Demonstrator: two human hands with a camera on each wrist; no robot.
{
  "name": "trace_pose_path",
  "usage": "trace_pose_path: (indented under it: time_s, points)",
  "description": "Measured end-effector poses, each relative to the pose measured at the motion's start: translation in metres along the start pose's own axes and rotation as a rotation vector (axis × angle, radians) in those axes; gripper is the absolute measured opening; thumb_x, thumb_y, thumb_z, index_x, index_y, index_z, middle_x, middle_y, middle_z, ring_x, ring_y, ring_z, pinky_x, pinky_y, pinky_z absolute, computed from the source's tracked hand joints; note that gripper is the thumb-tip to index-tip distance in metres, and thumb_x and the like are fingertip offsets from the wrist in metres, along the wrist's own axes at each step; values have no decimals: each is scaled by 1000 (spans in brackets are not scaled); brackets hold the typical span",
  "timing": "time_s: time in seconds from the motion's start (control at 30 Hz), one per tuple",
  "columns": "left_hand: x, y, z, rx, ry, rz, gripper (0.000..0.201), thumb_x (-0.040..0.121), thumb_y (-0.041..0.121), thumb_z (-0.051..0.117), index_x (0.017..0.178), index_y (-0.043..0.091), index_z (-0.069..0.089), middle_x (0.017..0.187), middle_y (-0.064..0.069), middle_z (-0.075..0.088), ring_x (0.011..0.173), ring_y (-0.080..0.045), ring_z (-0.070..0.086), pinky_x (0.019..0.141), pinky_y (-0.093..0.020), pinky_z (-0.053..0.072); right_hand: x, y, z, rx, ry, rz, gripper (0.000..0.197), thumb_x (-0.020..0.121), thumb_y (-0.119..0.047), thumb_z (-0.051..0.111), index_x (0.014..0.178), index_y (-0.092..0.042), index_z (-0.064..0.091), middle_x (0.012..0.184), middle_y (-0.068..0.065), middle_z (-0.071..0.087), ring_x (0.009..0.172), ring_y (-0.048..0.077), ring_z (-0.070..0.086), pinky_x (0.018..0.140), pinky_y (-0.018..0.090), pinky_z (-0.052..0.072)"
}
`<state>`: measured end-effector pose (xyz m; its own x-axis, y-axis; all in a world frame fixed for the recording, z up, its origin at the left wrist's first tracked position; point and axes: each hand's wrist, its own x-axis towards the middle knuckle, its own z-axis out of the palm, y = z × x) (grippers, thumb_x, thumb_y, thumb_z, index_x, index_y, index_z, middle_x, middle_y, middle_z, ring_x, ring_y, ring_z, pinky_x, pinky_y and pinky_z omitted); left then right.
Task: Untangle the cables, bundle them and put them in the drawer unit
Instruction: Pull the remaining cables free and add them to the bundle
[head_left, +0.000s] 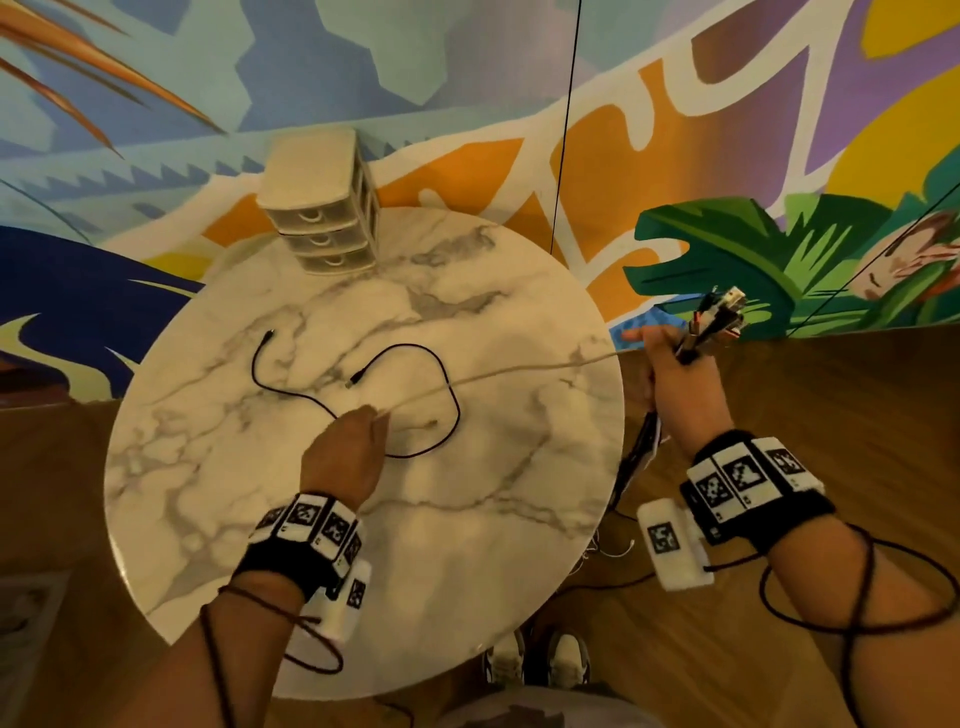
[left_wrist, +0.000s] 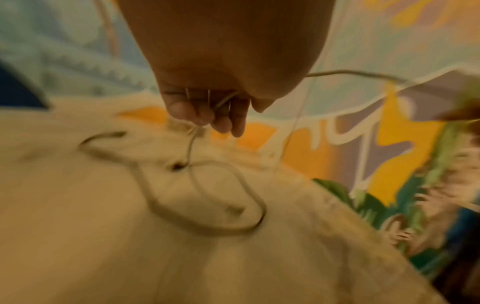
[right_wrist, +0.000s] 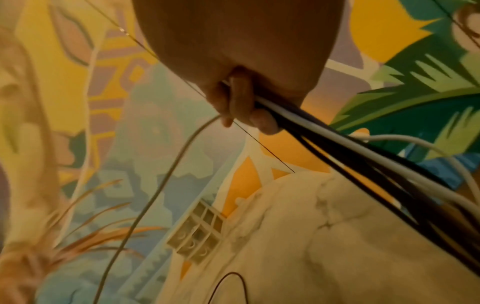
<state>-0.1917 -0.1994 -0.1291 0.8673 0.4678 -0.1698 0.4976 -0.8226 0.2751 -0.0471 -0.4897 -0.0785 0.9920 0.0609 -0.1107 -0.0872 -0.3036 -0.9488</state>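
A thin black cable (head_left: 358, 387) lies looped on the round marble table (head_left: 234, 467). My left hand (head_left: 358, 431) hovers over that loop and pinches a pale cable (head_left: 519, 369), which runs taut to my right hand (head_left: 670, 364). In the left wrist view my left hand (left_wrist: 207, 115) has its fingers curled round the pale cable (left_wrist: 350, 72). Beyond the table's right edge my right hand grips a bundle of black and white cables (head_left: 714, 317), plugs sticking up, tails hanging down. The right wrist view shows my right hand (right_wrist: 241, 109) and the bundle (right_wrist: 337, 148). A small beige drawer unit (head_left: 319, 208) stands at the table's far edge, drawers closed.
A painted mural wall (head_left: 727, 156) rises right behind the table. A thin dark wire (head_left: 566, 130) hangs down in front of it. Wooden floor (head_left: 831, 395) lies to the right, and my shoes (head_left: 540, 660) show below the table's near edge.
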Motion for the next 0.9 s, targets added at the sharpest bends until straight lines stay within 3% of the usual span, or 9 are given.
trace_pose_path:
  time_s: [0.07, 0.17, 0.27, 0.33, 0.4, 0.5, 0.63, 0.77, 0.9]
  points:
    - [-2, 36, -24, 178, 58, 133, 33, 101, 35, 33, 99, 14, 58, 95, -9, 66, 90, -32, 62, 65, -33, 39, -6, -6, 12, -4, 2, -62, 28, 101, -20, 40, 106, -16, 67, 56, -5, 43, 43, 1, 41, 50, 20, 36]
    - [-15, 92, -41, 366, 49, 316, 27, 100, 32, 34, 99, 18, 56, 91, -3, 64, 85, -29, 63, 61, -31, 38, -30, -19, 43, -15, -245, -149, 26, 100, -27, 44, 108, -23, 68, 59, -5, 47, 51, 13, 41, 52, 30, 34]
    - [-30, 132, -43, 343, 57, 479, 25, 98, 28, 38, 91, 16, 59, 86, -4, 63, 78, -30, 62, 56, -31, 36, -44, -21, 56, -287, -418, -219, 24, 97, -24, 51, 87, -13, 70, 73, 10, 64, 66, 29, 53, 63, 41, 44]
    - [-34, 143, -41, 324, -3, 516, 31, 100, 36, 34, 94, 18, 58, 90, -2, 61, 81, -27, 60, 57, -31, 33, -40, -16, 48, -353, -398, -174, 27, 95, -22, 54, 73, -15, 67, 70, 9, 61, 65, 26, 53, 63, 38, 42]
    - [-30, 140, -36, 261, -103, 534, 33, 101, 39, 32, 93, 18, 55, 92, -3, 59, 86, -25, 56, 61, -33, 36, -35, -8, 32, -373, -344, -107, 36, 93, -23, 57, 58, -28, 57, 59, -1, 54, 55, 17, 47, 58, 32, 38]
    - [-19, 114, -29, 22, -275, 521, 35, 101, 37, 35, 80, 16, 53, 82, -4, 60, 83, -24, 53, 72, -38, 43, -25, 7, 3, -294, -176, 22, 40, 93, -22, 58, 54, -29, 51, 56, -1, 53, 49, 14, 43, 52, 29, 33]
    - [-10, 90, -27, -413, -377, 401, 36, 100, 31, 44, 72, 13, 58, 64, -1, 60, 60, -10, 53, 65, -29, 42, -16, 28, -31, -297, 14, 159, 32, 96, -30, 51, 69, -15, 57, 67, 6, 57, 57, 14, 50, 50, 25, 37]
    - [-11, 114, -41, -835, -286, 369, 13, 97, 12, 49, 89, 7, 58, 58, -9, 57, 53, -14, 52, 58, -21, 43, -20, 57, -39, -372, -15, 223, 36, 96, -33, 51, 71, -8, 59, 64, 5, 56, 57, 19, 51, 50, 27, 38]
    - [-17, 155, -53, -1315, -240, 333, 11, 95, 3, 48, 89, 7, 56, 65, -14, 60, 61, -22, 59, 63, -29, 52, -35, 73, -33, -479, -184, 202, 23, 96, -21, 51, 82, -8, 64, 72, 7, 61, 61, 22, 54, 55, 30, 40]
